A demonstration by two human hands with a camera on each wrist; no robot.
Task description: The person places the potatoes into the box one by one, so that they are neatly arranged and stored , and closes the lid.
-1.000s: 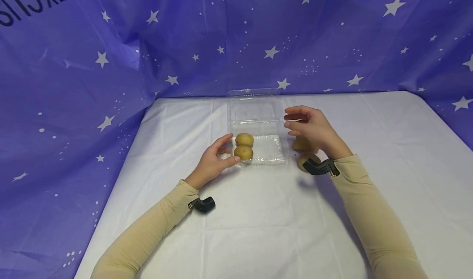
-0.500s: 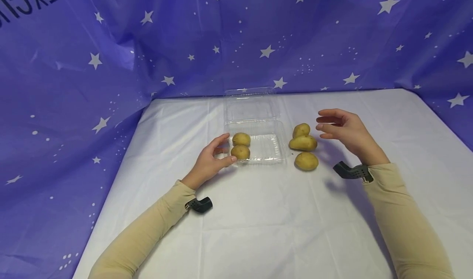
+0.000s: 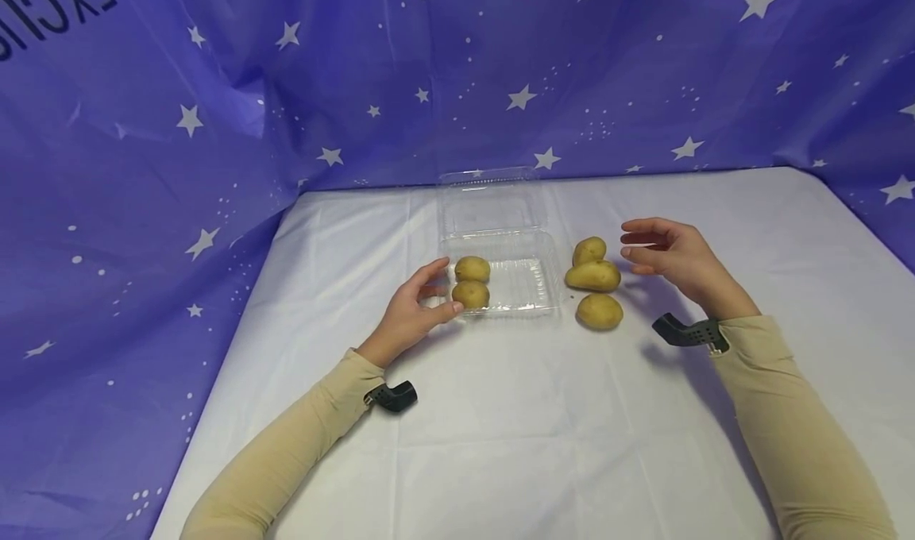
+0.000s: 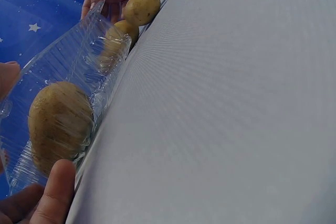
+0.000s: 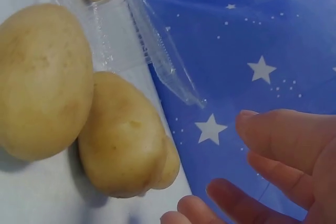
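Observation:
A clear plastic clamshell container lies with its lid folded back. Two potatoes sit one behind the other at its left end. My left hand holds that end, thumb at the front corner and fingers along the left side. Through the wall, the left wrist view shows one potato close to the thumb. Right of the container lie three loose potatoes, roughly in a line. My right hand hovers just right of them, fingers loosely bent, holding nothing; in the right wrist view a gap separates it from the nearest potatoes.
A white cloth covers the table. Purple sheeting with white stars hangs behind and at the left. Both wrists wear a black camera mount. A tiny dark crumb lies between the container and the loose potatoes.
My right hand has moved right, from over the loose potatoes to beside them, uncovering them. The left hand keeps its place on the container. The head view has shifted slightly.

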